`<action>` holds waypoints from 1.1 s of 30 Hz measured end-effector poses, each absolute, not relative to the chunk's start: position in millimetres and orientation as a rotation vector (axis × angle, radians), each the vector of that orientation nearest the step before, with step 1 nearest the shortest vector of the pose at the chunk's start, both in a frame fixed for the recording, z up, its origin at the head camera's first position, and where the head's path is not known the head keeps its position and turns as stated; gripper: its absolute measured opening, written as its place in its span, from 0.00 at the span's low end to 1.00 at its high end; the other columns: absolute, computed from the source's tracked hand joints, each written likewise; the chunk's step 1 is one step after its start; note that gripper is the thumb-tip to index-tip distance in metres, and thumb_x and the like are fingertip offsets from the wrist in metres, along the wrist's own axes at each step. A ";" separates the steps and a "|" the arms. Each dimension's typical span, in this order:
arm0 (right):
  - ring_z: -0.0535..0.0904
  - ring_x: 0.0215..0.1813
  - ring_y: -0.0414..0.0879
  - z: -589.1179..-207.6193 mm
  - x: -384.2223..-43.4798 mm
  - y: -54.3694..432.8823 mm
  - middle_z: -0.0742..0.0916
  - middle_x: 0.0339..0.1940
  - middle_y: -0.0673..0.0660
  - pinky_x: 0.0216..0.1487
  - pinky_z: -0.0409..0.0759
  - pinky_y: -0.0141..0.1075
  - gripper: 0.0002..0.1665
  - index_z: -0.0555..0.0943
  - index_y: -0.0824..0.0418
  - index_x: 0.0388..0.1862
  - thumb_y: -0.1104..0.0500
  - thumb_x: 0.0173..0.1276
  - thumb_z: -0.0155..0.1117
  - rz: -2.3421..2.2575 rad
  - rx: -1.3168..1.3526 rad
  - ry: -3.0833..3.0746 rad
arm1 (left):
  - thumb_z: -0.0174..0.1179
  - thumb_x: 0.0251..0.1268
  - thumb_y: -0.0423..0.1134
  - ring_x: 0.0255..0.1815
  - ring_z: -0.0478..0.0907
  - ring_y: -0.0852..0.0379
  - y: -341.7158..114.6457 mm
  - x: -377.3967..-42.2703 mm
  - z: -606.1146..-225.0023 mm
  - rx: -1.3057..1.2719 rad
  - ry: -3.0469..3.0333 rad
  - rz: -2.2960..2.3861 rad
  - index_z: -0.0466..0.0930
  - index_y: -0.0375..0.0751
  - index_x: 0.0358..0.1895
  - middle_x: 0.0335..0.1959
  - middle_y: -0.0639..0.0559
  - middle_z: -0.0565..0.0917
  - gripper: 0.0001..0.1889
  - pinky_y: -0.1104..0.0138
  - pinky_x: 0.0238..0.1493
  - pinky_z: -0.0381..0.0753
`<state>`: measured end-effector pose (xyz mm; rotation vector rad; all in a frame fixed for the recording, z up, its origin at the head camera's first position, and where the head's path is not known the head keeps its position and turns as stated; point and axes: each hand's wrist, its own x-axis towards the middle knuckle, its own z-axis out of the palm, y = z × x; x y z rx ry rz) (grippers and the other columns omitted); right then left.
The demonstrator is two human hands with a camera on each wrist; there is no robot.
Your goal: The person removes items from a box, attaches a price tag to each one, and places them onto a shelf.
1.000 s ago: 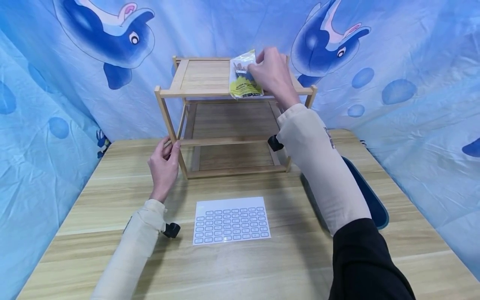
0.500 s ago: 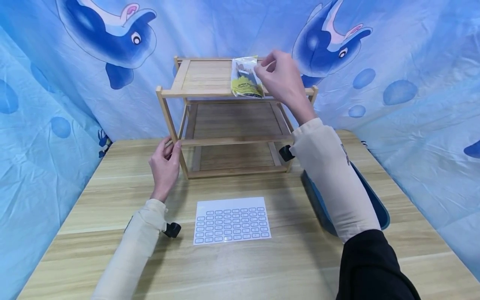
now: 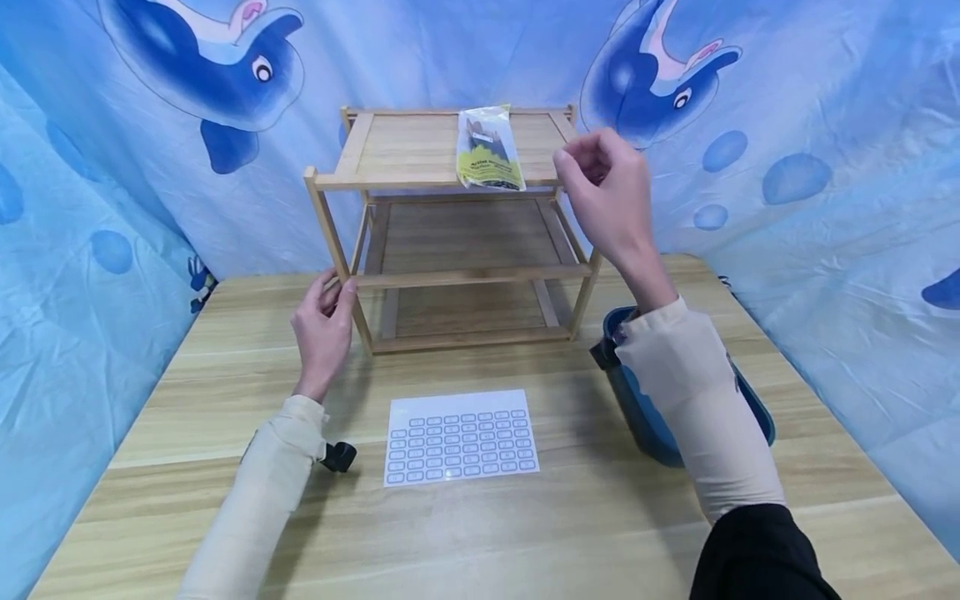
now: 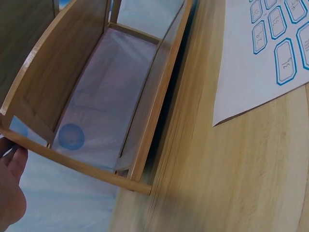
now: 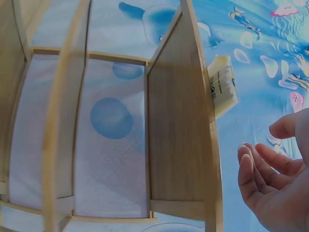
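Note:
A wooden three-tier shelf rack (image 3: 465, 276) stands on the table. My left hand (image 3: 322, 335) grips its front left leg at middle-shelf height; in the left wrist view the fingers (image 4: 18, 163) lie against that wooden leg. On the top shelf lies a clear plastic packet (image 3: 491, 154) with a yellow-green printed lower part and something dark inside, its near end over the front rail. My right hand (image 3: 611, 192) hovers in front of the top shelf's right end, apart from the packet. Its fingers are loosely curled with nothing between them, as the right wrist view also shows.
A white sheet (image 3: 459, 402) printed with rows of small blue-framed boxes lies in front of the rack. To the right sits a dark blue bin (image 3: 637, 408), partly hidden under my right forearm. A blue dolphin-print curtain (image 3: 465, 50) hangs behind and at both sides.
My right hand has let go of the packet and drawn back to the right and down. The packet now lies flat on the top shelf. My left hand keeps its place on the leg.

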<state>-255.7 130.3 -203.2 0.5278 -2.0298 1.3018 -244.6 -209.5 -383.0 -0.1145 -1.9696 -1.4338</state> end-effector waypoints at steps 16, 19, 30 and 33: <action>0.80 0.35 0.46 -265.6 -222.3 171.2 0.85 0.35 0.54 0.35 0.76 0.31 0.12 0.82 0.72 0.49 0.62 0.79 0.61 1.387 0.582 -2.072 | 0.60 0.79 0.42 0.62 0.81 0.45 -218.2 -243.1 -381.7 -0.153 -2.035 -1.463 0.76 0.33 0.69 0.59 0.38 0.84 0.23 0.68 0.58 0.81; 0.81 0.36 0.48 -273.6 -218.8 178.6 0.86 0.37 0.61 0.37 0.77 0.30 0.12 0.82 0.72 0.49 0.62 0.79 0.60 1.382 0.570 -2.098 | 0.60 0.78 0.41 0.62 0.81 0.44 -219.3 -243.8 -381.5 -0.157 -2.028 -1.476 0.76 0.31 0.68 0.60 0.36 0.83 0.23 0.68 0.58 0.80; 0.83 0.37 0.45 -297.7 -202.8 207.4 0.86 0.39 0.63 0.41 0.81 0.28 0.16 0.79 0.74 0.55 0.60 0.80 0.59 1.377 0.429 -2.193 | 0.59 0.78 0.33 0.53 0.83 0.54 -207.9 -230.9 -383.9 -0.080 -1.962 -1.456 0.80 0.30 0.63 0.56 0.38 0.85 0.16 0.70 0.56 0.79; 0.83 0.38 0.44 -304.6 -197.1 217.4 0.86 0.39 0.59 0.41 0.80 0.25 0.18 0.78 0.73 0.57 0.58 0.81 0.59 1.351 0.384 -2.245 | 0.59 0.75 0.27 0.44 0.79 0.59 -197.4 -222.0 -381.5 -0.032 -1.884 -1.474 0.79 0.22 0.56 0.48 0.37 0.83 0.13 0.72 0.49 0.77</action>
